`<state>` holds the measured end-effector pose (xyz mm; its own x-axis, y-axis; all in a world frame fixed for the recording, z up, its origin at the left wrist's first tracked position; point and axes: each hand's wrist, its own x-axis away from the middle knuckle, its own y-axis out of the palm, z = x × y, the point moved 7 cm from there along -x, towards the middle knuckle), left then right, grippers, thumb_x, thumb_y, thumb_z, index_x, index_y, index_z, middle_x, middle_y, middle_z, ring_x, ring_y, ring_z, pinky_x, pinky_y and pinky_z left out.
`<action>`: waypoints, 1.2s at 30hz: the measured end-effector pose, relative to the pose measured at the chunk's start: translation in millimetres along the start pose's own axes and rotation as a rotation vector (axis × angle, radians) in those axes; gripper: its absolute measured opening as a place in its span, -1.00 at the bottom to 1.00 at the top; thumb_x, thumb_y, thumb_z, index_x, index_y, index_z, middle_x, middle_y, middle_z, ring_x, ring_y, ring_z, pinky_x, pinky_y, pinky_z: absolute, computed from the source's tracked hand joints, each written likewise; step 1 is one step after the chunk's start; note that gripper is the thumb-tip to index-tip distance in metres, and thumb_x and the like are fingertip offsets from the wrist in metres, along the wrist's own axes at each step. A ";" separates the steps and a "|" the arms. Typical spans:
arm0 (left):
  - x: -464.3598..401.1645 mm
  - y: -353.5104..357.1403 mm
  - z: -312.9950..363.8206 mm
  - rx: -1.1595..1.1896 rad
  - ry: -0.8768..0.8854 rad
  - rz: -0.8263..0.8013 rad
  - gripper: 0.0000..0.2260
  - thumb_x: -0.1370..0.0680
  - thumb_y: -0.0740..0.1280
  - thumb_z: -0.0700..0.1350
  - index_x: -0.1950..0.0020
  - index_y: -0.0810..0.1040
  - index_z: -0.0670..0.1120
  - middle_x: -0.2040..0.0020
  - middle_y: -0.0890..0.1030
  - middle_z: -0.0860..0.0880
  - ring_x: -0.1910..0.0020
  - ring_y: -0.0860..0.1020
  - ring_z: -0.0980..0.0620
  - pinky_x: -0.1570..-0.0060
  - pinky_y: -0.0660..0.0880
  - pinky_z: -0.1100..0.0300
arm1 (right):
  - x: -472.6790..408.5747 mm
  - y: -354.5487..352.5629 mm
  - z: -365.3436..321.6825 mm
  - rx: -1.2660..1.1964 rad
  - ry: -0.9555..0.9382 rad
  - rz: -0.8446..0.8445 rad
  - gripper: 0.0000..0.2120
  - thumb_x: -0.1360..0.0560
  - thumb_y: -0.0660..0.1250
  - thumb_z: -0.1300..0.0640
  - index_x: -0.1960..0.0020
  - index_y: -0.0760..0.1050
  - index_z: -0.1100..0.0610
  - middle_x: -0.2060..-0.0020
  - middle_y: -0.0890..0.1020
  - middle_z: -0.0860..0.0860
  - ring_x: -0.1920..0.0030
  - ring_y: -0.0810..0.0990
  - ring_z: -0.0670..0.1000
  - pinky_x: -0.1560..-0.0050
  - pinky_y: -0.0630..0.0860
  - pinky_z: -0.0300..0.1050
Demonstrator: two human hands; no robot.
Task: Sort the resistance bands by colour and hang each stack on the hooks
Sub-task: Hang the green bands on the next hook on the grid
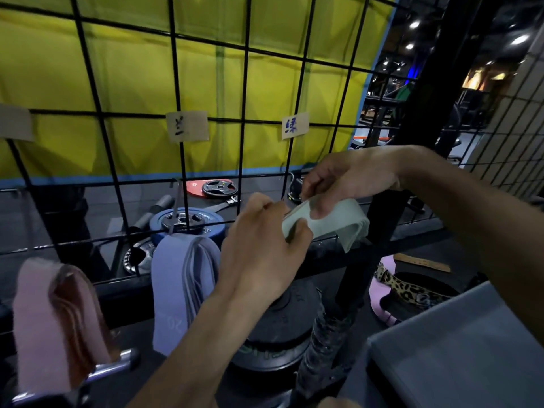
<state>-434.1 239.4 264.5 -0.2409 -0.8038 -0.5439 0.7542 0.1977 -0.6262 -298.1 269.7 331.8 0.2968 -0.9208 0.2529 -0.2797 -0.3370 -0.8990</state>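
Note:
A stack of pale green bands [338, 222] is held up against the black wire grid [176, 83], just below a paper label [295, 125]. My left hand [262, 251] pinches the stack's left end and my right hand [350, 179] grips it from above. Whether the stack sits on a hook is hidden behind my fingers. A stack of blue-purple bands [182, 287] hangs from a hook under a second label [187, 126]. Pink bands [56, 322] hang at the far left over a chrome hook [114, 365].
A grey bin [459, 348] stands at the lower right. Weight plates [276, 328] lie on the floor under my arms, others [188, 220] behind the grid. A leopard-print belt [409, 290] lies at the right. A black upright post [412, 113] stands right of the grid.

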 end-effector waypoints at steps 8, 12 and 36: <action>-2.2 -4.2 0.8 0.032 0.044 0.037 -0.79 -0.60 0.26 0.12 0.07 0.48 0.00 0.07 0.38 0.04 0.23 0.49 -0.04 0.25 0.46 0.05 | -1.2 -4.7 0.3 -0.057 -0.013 -0.012 -0.79 -0.43 0.55 0.11 -0.03 0.66 0.12 0.15 0.72 -0.01 0.17 0.65 -0.04 0.12 0.51 -0.09; -1.9 -7.2 2.5 0.095 0.059 0.046 -0.81 -0.59 0.29 0.09 0.16 0.40 0.07 0.17 0.39 0.06 0.31 0.44 0.07 0.36 0.30 0.17 | -1.3 -6.9 -4.9 -0.056 -0.025 -0.045 -0.81 -0.46 0.52 0.15 -0.05 0.66 0.15 0.07 0.72 0.11 0.15 0.65 -0.01 0.10 0.51 -0.08; -9.4 10.7 -19.3 0.980 -0.370 -0.258 -0.59 -0.47 0.36 0.05 -0.01 0.65 -0.31 0.06 0.71 -0.24 0.05 0.67 -0.24 -0.13 0.58 -0.27 | -6.9 37.1 18.0 -0.980 0.059 -0.352 -0.77 -0.57 0.29 0.12 0.03 0.63 0.27 0.25 0.59 0.06 0.34 0.53 -0.08 0.26 0.50 -0.23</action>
<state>-435.6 259.9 252.1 -0.3870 -0.9091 -0.1540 0.9074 -0.4052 0.1118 -294.1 267.2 290.3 0.4676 -0.7392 0.4847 -0.8124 -0.5755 -0.0938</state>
